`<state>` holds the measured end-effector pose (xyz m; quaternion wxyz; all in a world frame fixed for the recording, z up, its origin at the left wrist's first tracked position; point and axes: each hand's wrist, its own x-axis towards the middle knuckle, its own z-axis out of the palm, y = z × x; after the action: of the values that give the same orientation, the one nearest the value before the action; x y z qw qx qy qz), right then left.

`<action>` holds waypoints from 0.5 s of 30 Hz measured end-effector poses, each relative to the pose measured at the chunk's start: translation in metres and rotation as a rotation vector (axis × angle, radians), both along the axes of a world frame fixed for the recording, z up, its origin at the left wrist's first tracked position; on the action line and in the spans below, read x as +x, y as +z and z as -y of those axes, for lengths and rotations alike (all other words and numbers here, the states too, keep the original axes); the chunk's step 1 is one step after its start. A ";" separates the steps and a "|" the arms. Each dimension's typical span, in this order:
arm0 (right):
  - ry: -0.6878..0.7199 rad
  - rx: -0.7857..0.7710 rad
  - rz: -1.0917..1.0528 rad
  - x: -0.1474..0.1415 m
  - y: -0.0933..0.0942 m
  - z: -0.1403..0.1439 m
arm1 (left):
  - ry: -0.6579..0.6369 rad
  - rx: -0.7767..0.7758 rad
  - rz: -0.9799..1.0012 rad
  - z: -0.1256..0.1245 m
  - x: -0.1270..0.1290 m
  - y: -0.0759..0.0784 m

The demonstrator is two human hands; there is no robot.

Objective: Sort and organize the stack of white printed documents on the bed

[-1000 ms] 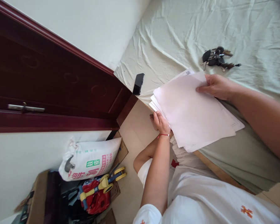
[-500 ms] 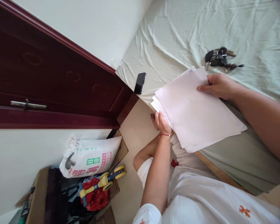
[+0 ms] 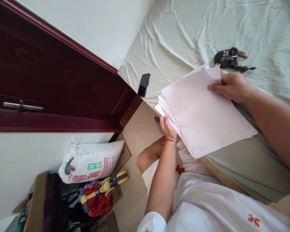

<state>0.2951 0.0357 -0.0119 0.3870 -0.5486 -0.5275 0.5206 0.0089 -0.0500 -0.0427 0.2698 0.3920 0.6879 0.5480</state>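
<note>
Right grip: your right hand (image 3: 233,87) is closed on the far corner of the stack of paper (image 3: 203,112), thumb on top of the uppermost sheet and the fingers hidden beneath.
Left grip: your left hand (image 3: 167,126) is closed on the near left corner of the same stack, fingers curled around the fanned edges; a red string (image 3: 169,140) circles that wrist.
Stack: you hold it between both hands over the near edge of the bed (image 3: 183,35); the sheets are splayed at the left corner, not squared. Whether its underside touches the sheet, I cannot tell.
Step in hand: by my judgement you are gathering loose sheets into one bundle, with the alignment not yet finished.
Next move calls for: probably both grips loosened enough to let the edges slide flush, while the splayed left corner stays supported so no sheet slips out.
Nearby on the bed: a bunch of keys (image 3: 228,58) lies just beyond your right hand; a dark phone (image 3: 144,84) sits at the bed's left corner by the door (image 3: 50,80).
Floor, left: a white sack (image 3: 91,162) and a red and yellow toy (image 3: 100,193) rest among boxes.
Writing: the top sheet shows blank; the sack carries green and pink printed characters, too small to read.
</note>
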 end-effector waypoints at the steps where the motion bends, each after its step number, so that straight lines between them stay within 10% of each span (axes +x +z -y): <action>1: -0.027 0.006 -0.012 0.001 0.002 0.001 | -0.007 0.011 0.005 0.000 0.000 0.000; 15: -0.323 -0.091 -0.358 0.020 0.021 -0.001 | -0.021 0.045 0.075 0.004 0.003 -0.001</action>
<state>0.3151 0.0368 0.0087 0.5277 -0.5416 -0.3318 0.5640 0.0117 -0.0539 -0.0441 0.2922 0.3847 0.6606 0.5747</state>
